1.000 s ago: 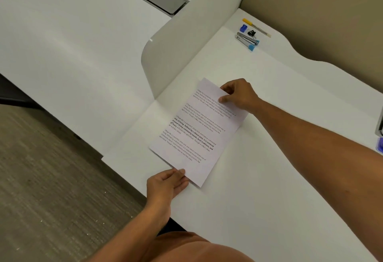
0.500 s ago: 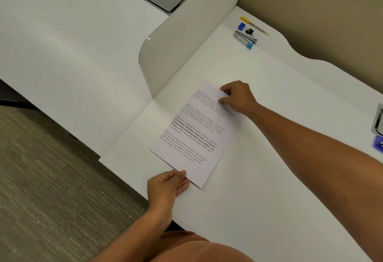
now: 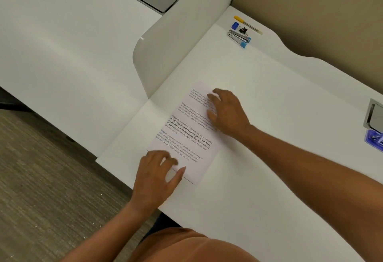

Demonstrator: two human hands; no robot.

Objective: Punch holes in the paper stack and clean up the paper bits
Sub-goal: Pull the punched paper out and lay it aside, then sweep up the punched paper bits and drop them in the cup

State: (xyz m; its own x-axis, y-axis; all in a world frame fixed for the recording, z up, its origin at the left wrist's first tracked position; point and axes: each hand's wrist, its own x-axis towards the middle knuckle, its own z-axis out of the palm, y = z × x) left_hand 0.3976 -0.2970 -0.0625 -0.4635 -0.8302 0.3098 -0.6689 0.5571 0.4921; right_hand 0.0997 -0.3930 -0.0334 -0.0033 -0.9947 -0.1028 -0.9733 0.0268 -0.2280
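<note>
Paper: my stack (image 3: pixel 186 133) lies flat on the white surface (image 3: pixel 269 168), turned at an angle, printed side up, with one bold paragraph in the middle.
Left hand: my left hand (image 3: pixel 157 176) rests on the stack's near corner, fingers spread and fairly straight, fingertips on the sheet, thumb at its near edge. It curls round nothing.
Right hand: my right hand (image 3: pixel 227 112) lies on the far part of the stack along its right side, fingers spread and straight, pressing down flat.
Divider: a white panel (image 3: pixel 176 40) stands upright just left of the stack's far end.
Far from the stack: a yellow pen (image 3: pixel 247 25), a blue sharpener (image 3: pixel 235 25), a black clip (image 3: pixel 243 30) and a stapler (image 3: pixel 239 37) sit close together near the wall.
Right of the stack: a grey-and-blue tool (image 3: pixel 375 125) at the frame's edge, well apart from the paper; I cannot tell what it is.
Near the stack: my orange-clad lap (image 3: pixel 186 247), below the surface's edge.
</note>
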